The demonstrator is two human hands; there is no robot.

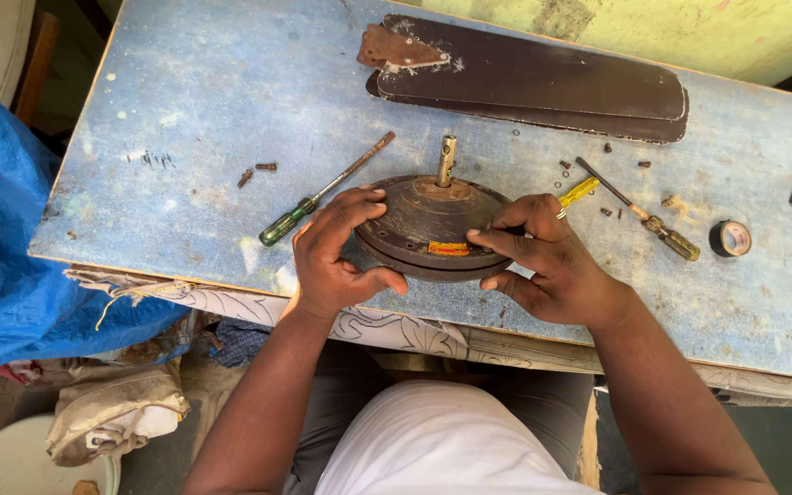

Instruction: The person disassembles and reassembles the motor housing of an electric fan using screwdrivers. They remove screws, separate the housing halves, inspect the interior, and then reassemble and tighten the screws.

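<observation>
A round, rusty brown fan motor housing [428, 220] with a short metal shaft [446, 158] standing up from its middle lies on the worn blue tabletop [203, 101]. My left hand [336, 252] grips its left rim, fingers curled over the top and thumb under the front edge. On the housing's right side, my right hand [547, 261] holds it with fingers pressing on the top face near a small orange and yellow label [448, 248]. A ring shows on one right finger.
A green-handled screwdriver [323, 194] lies left of the housing; a yellow-handled one [579, 191] and an amber-handled one [643, 213] lie to its right. Dark brown fan blades [543, 82] rest at the back. Loose screws [258, 170], a tape roll [731, 238], a blue tarp [2, 238].
</observation>
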